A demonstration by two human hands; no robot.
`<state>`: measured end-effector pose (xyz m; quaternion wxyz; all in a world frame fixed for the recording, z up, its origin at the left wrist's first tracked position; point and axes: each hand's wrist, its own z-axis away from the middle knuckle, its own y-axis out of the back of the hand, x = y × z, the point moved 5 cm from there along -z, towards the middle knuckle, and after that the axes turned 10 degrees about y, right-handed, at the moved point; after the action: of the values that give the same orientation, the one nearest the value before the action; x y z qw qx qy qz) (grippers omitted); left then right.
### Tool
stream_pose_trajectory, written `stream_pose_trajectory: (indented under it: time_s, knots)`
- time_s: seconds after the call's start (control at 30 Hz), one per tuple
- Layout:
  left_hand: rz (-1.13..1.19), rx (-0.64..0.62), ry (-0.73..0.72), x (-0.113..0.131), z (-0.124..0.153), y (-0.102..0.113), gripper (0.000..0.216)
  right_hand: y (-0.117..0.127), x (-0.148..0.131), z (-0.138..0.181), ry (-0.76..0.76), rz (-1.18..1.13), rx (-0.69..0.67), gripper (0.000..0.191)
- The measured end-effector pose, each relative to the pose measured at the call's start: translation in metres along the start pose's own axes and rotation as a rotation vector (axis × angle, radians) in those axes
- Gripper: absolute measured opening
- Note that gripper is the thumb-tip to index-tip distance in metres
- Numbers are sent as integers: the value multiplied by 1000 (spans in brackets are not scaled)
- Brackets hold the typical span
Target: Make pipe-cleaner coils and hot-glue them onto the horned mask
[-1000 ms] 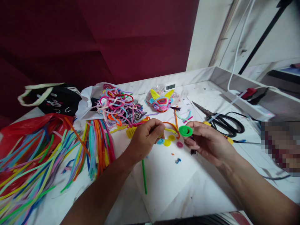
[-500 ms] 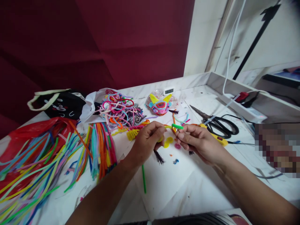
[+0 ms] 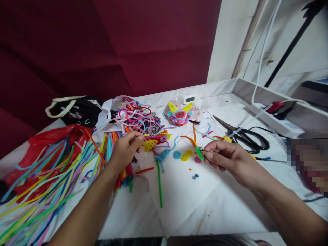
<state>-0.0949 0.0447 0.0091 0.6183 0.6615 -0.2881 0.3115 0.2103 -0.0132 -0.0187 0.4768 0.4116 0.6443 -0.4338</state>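
My left hand (image 3: pixel 126 149) is closed in a pinch beside a yellow coiled pipe-cleaner piece (image 3: pixel 150 145) on the table. A bit of yellow pipe cleaner shows at its fingertips, and a dark tassel (image 3: pixel 134 159) hangs below, mostly hidden. Over the white paper (image 3: pixel 189 198), my right hand (image 3: pixel 225 155) pinches a green pipe-cleaner piece (image 3: pixel 199 153) with a thin black cord loop; orange and yellow ends stick out of it. Beneath and between the hands lie a light-blue pipe-cleaner piece (image 3: pixel 164 155), flat yellow coils (image 3: pixel 185 157), a blue coil (image 3: pixel 177 154) and a green stem (image 3: pixel 160 184).
Loose pipe cleaners (image 3: pixel 51 184) spread from a red plastic bag (image 3: pixel 33 143) at left. Behind are a tangled pile of stems (image 3: pixel 133 114), a colourful animal-face piece (image 3: pixel 180 116) and a small digital clock (image 3: pixel 190 99). Black-handled scissors (image 3: pixel 252 138) and a power strip (image 3: pixel 278 119) lie at right.
My hands have moved apart, the left one going left to the yellow coiled piece. The green piece stays in my right hand, now tilted downward. The view has shifted slightly.
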Motion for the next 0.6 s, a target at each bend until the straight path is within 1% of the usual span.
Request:
stream_pose_trajectory:
  time_s: [0.07,0.1,0.17,0.2,0.23,0.27,0.3,0.33,0.37,0.4,0.47,0.5,0.6]
  knots:
    - [-152,61,-2,-8,-6,13,28,1,1,0,-15,-8,-7,15]
    - [-257,116,-39,-6,-8,17,28,2,1,0,-29,-14,-11,16]
    - [-426,229,-175,7,-7,18,31,2,2,-1,-71,-31,-16,19]
    - [-443,270,-252,18,-4,14,32,1,2,-2,-94,-42,-22,21]
    - [-407,242,-304,29,1,5,33,0,2,-3,-113,-55,-27,22]
    - [-314,181,-323,40,6,-5,32,0,1,-5,-125,-68,-35,24]
    - [-196,51,-306,49,11,-20,31,-1,0,-7,-129,-79,-42,25]
    - [-58,-132,-243,57,16,-39,33,-2,-1,-9,-129,-88,-48,26]
    - [83,-283,-181,65,23,-56,35,-2,-2,-10,-127,-92,-51,27]
    - [186,-402,-140,73,29,-72,36,-2,-3,-12,-126,-91,-51,28]
    - [294,-531,-103,83,38,-96,33,-2,-4,-13,-130,-74,-53,30]
    - [347,-566,-89,86,39,-105,31,-1,-5,-14,-132,-62,-50,32]
    - [487,-610,-25,86,39,-122,28,2,-5,-13,-132,-31,-30,34]
